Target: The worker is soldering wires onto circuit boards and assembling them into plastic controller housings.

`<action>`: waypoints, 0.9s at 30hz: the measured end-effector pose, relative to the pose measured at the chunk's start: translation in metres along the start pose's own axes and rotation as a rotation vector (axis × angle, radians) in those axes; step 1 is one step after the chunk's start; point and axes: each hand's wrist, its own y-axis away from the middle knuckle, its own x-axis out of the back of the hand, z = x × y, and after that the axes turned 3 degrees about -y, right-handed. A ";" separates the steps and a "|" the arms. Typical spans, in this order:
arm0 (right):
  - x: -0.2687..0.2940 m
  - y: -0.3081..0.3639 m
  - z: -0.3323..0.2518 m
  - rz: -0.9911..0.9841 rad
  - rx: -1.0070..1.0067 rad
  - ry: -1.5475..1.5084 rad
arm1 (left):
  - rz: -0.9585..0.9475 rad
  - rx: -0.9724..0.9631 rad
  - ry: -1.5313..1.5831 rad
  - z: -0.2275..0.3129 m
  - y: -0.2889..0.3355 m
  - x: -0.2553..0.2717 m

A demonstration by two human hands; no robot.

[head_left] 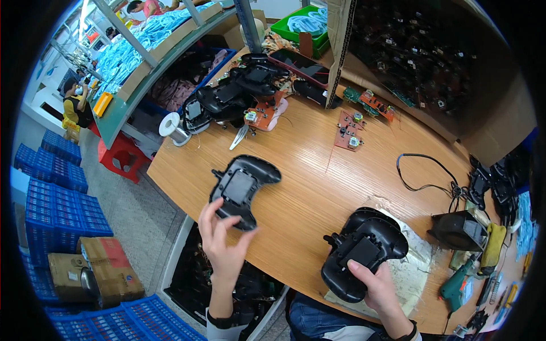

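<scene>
On the wooden table [296,187] lies a black game controller shell [242,184], a grey rectangular part at its middle. My left hand [219,241] is at its near end, fingers spread and thumb apart; whether the fingertips touch it I cannot tell. At the right, my right hand [378,287] grips another black game controller [361,253], thumb on top and the other fingers hidden beneath. Its outline looks doubled, as if two shells are stacked. Under it lies a worn, pale mat [418,270].
Several black controllers [227,94] are heaped at the back left beside a solder spool [175,129]. Red circuit boards [348,132] lie before a large cardboard box [455,128] of boards. At right are a black cable [432,156] and a green glue gun [458,284].
</scene>
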 end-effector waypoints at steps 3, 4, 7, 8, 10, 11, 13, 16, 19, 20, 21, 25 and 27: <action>0.003 -0.004 0.005 0.004 -0.007 0.015 | 0.005 -0.049 0.091 0.023 0.016 0.003; 0.002 -0.004 0.006 0.007 -0.005 0.017 | 0.010 -0.033 0.123 0.031 0.021 0.004; -0.003 -0.004 0.007 0.052 -0.012 0.060 | -0.054 -0.001 0.238 0.049 0.035 0.006; -0.004 -0.004 0.008 0.049 -0.002 0.023 | -0.065 0.019 0.296 0.057 0.039 0.006; 0.000 -0.004 0.014 0.044 0.012 -0.017 | -0.108 -0.033 0.276 0.080 0.044 0.004; 0.008 -0.004 0.025 -0.045 0.109 -0.144 | -0.172 -0.051 0.258 0.093 0.043 0.000; 0.010 -0.005 0.032 -0.156 0.219 -0.251 | -0.262 -0.055 0.286 0.108 0.046 -0.009; 0.002 -0.001 0.010 0.040 0.056 -0.067 | -0.352 -0.121 0.342 0.119 0.049 -0.009; 0.004 -0.003 -0.002 0.096 0.033 -0.098 | -0.486 -0.233 0.395 0.121 0.035 0.007; 0.006 -0.002 -0.003 0.108 0.055 -0.041 | -0.499 -0.295 0.436 0.109 0.024 0.009; 0.008 -0.001 -0.005 0.113 0.064 -0.045 | -0.417 -0.272 0.435 0.100 0.011 0.008; 0.018 0.002 -0.011 0.151 0.079 -0.016 | -0.046 -0.278 0.119 0.034 -0.089 -0.034; 0.015 0.010 -0.012 0.093 0.053 -0.028 | -0.038 -0.361 -0.110 0.008 -0.150 -0.035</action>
